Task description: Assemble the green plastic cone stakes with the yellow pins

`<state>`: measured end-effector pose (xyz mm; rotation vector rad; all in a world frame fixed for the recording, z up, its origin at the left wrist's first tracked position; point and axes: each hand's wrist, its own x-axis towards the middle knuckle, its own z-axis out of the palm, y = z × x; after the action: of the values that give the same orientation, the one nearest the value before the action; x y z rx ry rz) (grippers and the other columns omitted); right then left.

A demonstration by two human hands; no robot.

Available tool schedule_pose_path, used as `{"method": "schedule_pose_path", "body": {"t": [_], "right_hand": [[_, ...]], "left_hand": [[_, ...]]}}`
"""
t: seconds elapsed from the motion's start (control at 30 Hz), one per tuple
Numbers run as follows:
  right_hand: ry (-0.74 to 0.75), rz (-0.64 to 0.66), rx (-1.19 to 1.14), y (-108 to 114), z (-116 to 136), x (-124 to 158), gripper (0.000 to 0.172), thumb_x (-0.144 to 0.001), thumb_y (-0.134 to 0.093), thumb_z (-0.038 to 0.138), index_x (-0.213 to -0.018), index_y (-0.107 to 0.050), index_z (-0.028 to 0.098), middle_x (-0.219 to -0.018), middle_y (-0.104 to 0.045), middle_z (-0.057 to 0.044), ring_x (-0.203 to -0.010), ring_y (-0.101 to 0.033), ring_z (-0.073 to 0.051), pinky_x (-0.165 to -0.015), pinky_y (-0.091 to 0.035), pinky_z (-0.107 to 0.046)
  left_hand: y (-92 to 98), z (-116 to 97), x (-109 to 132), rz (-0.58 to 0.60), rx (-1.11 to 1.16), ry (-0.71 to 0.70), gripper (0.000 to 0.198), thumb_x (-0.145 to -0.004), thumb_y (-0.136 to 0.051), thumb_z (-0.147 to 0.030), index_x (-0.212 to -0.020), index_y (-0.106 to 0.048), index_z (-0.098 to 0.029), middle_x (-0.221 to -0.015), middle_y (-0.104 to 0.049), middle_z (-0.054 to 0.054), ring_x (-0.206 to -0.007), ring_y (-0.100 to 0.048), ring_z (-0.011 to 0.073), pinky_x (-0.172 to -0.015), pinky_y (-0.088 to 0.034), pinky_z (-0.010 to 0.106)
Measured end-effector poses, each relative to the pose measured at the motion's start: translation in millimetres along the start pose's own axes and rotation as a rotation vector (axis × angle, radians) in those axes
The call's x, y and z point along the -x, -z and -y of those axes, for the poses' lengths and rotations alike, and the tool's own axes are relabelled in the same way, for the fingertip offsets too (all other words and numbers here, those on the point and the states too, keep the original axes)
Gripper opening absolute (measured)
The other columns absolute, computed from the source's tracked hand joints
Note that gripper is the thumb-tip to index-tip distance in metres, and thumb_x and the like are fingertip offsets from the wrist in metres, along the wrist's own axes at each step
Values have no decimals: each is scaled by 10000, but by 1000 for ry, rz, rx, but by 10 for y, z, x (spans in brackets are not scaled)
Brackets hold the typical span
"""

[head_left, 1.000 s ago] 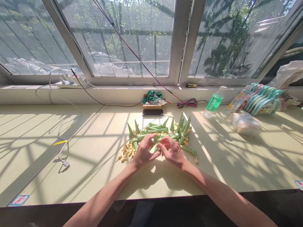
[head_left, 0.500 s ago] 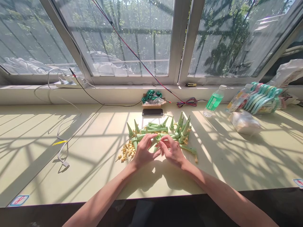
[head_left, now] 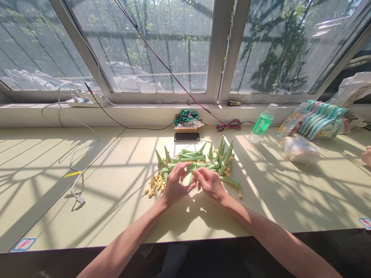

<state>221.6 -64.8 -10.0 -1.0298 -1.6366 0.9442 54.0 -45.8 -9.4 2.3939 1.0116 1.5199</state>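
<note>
Here a green spike point(head_left: 191, 168) sits pinched between fingers point(head_left: 185, 166) of both hands.

A dark phone point(head_left: 187, 137) lies flat near the window sill, with a bundle of green wire point(head_left: 185, 116) on a small box just behind it. A red-and-black cable point(head_left: 228, 125) coils to the right, beside a leaning green-labelled water bottle point(head_left: 262, 124). Teal hangers point(head_left: 321, 120) lie stacked at far right, near a clear plastic bag point(head_left: 298, 150). A white power strip point(head_left: 84, 101) rests on the sill at left.
</note>
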Motion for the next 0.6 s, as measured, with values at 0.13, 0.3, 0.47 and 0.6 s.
{"method": "schedule_pose_path", "body": {"t": [0.13, 0.3, 0.47, 0.6], "right_hand": [[4, 5, 55, 6, -4, 3, 303, -999, -472, 395, -799, -591, 201, -655, -666, -2, -487, -604, -130, -518, -468, -246], [4, 8, 64, 6, -3, 3, 313, -997, -468, 374, -757, -571, 200, -633, -648, 5, -487, -596, -128, -516, -448, -240], [-16, 16, 71, 12, 12, 11, 324, -1003, -450, 352, -738, -560, 202, -572, -599, 24, -479, -575, -124, -538, -441, -241], [-49, 42, 30, 25, 13, 16, 352, -1016, -427, 370, -723, -535, 207, -511, -562, 39, -465, -554, -122, -548, -438, -244]], "left_hand": [[7, 0, -2, 33, -17, 6, 598, -762, -701, -154, -1317, -485, -208, -881, -562, 12, -625, -497, 113, -590, -498, 263], [27, -16, -13, 89, -8, 8, 569, -785, -687, -188, -1321, -497, -215, -956, -566, 30, -616, -489, 105, -586, -494, 261], [22, -19, -13, 71, -25, -11, 508, -794, -703, -205, -1267, -518, -199, -958, -577, 31, -607, -498, 101, -589, -499, 261], [8, -33, -19, 46, -30, -29, 469, -806, -699, -195, -1237, -515, -202, -997, -596, 43, -615, -511, 96, -601, -520, 260]]}}
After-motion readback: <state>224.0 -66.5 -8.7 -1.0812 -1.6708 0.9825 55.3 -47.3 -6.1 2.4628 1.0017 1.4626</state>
